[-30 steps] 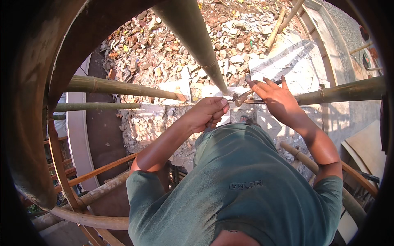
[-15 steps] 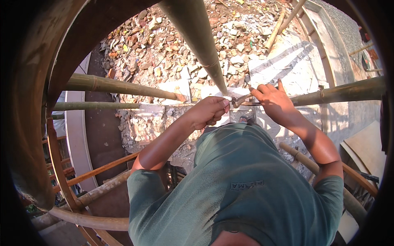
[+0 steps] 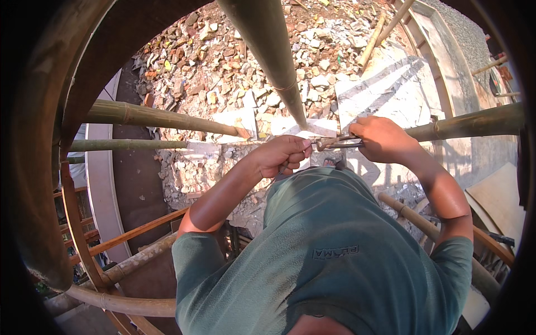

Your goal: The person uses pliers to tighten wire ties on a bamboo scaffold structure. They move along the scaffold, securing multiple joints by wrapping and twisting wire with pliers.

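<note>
Pincers [image 3: 320,146] are mid-frame, handles in the R hand [image 3: 385,139], which is closed round them; head's just beside the L hand [image 3: 282,155], pinched narrow, poss. on smth thin, can't tell what. Work looks midway: tool's in grip, no finished result visible, what's left unclear. Edges: centre pole [image 3: 273,61] comes close above the tool, R-side pole [image 3: 469,124] near R wrist, shirt [image 3: 324,240] below. Most room's twd the rubble [image 3: 212,72], btwn poles.
</note>
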`<state>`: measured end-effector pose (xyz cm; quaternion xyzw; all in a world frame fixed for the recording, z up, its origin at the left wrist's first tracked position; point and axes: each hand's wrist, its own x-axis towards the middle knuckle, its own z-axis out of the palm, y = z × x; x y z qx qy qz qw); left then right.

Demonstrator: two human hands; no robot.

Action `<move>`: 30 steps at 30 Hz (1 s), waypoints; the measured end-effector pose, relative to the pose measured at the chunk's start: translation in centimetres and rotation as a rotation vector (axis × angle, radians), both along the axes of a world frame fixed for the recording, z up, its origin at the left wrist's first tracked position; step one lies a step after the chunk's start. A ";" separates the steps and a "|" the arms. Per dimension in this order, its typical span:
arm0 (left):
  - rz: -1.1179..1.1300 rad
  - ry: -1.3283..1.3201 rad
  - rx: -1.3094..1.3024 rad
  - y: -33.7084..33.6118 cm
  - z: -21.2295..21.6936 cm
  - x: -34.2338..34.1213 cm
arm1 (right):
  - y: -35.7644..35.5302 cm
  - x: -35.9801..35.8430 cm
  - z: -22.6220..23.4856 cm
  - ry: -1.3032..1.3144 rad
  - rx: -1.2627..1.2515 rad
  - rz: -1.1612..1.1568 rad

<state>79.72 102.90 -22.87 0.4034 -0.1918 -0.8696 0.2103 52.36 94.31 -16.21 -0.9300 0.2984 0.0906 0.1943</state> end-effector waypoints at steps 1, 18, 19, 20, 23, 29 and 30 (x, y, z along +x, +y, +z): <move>-0.004 -0.007 0.001 0.1 -0.2 0.0 | -0.3 0.0 0.5 0.053 0.017 0.019; -0.539 -0.633 -1.497 -0.1 6.7 1.0 | 2.3 -1.8 -6.6 -0.105 2.100 0.111; -0.531 -0.657 -1.621 -0.3 7.3 1.1 | 2.9 -1.4 -6.8 -0.103 2.268 0.144; -0.540 -0.711 -1.650 -0.4 7.7 1.3 | 3.2 -1.0 -6.9 -0.131 2.293 0.170; -0.683 -0.961 -1.712 -0.7 8.3 2.1 | 2.9 0.4 -6.0 -0.216 2.334 0.191; -0.589 -0.928 -1.360 -0.3 5.1 1.7 | -0.1 0.6 -2.1 -0.031 1.102 0.081; -0.537 -0.889 -1.299 -0.3 4.3 1.5 | -0.1 0.8 -1.7 -0.017 0.882 0.130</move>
